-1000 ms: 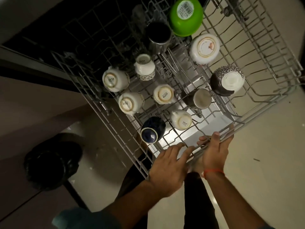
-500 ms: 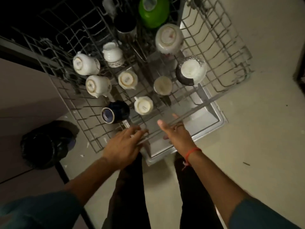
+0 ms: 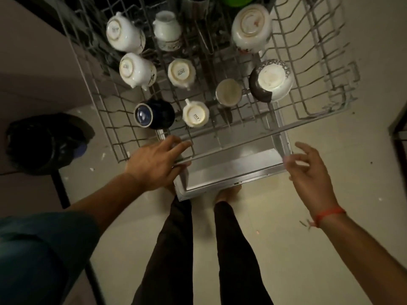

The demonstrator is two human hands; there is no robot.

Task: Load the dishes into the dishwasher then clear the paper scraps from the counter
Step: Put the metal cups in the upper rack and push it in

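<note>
Rack (image 3: 326, 89) front: right hand (image 3: 312, 172) now off, left hand (image 3: 154, 166) stays.

A black bin bag (image 3: 44, 142), bulging and glossy, sits on the floor at the left, with a patch of blue (image 3: 80, 148) showing at its right edge. A dark post (image 3: 60, 188) stands just near of it. The pale floor (image 3: 286, 249) spreads across the near and right side, flecked with small white specks (image 3: 102, 156) beside the bag. At the far right edge a dark frame (image 3: 398, 137) is cut off by the view.
</note>
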